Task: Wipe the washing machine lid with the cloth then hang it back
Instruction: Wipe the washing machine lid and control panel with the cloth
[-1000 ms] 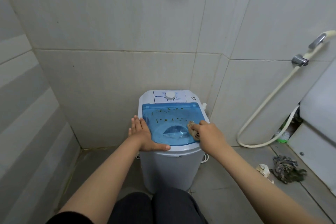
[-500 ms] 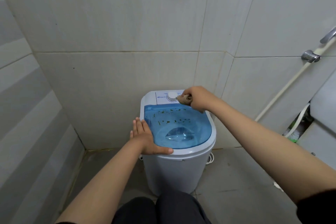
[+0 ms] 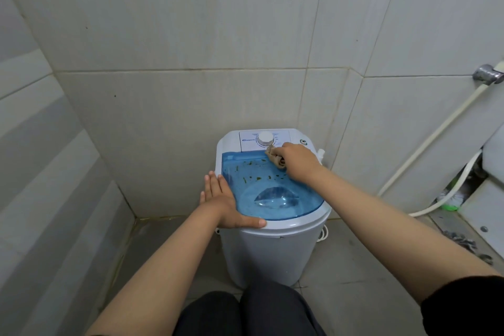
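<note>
Nearest the camera, the left hand (image 3: 221,203) lies flat with fingers spread on the front left rim of the small white plastic washing machine (image 3: 270,254). Beyond it, green specks dot the translucent blue lid (image 3: 272,188). At the lid's far edge, below the white dial (image 3: 265,138), the right hand (image 3: 298,162) grips a bunched beige cloth (image 3: 276,159).
</note>
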The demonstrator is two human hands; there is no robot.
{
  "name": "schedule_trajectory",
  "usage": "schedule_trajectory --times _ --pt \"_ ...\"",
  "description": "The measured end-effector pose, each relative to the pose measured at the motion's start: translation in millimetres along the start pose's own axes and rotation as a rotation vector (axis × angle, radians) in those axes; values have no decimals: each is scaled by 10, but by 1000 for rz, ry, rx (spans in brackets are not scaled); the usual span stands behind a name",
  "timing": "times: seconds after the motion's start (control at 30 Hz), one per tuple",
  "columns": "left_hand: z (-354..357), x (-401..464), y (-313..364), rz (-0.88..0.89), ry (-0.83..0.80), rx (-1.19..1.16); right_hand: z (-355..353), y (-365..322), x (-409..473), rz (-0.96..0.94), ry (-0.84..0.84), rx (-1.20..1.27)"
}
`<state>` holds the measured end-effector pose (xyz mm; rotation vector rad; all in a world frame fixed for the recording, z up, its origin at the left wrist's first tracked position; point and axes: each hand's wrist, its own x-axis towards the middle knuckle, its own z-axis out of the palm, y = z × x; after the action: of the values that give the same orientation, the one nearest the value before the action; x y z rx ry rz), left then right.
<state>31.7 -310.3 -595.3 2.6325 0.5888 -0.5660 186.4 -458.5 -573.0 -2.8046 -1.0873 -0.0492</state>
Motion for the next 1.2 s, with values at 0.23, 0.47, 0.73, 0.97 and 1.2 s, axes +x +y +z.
schedule_trajectory --times 0.23,0.47,0.73,0.97,1.2 --pt "-11 -37 13 -2 4 -10 39 -31 -429 -58 -9 -5" --pt "-5 -61 14 -2 21 -29 -23 -32 -713 -79 -115 -21" --pt "-13 -45 14 4 10 -20 -378 46 -660 -59 -393 55" --pt "-13 -8 1 4 6 -11 -589 -182 -112 -41 -118 295" --pt "-10 -19 22 -9 -3 -12 -134 -401 262 -124 -111 1"
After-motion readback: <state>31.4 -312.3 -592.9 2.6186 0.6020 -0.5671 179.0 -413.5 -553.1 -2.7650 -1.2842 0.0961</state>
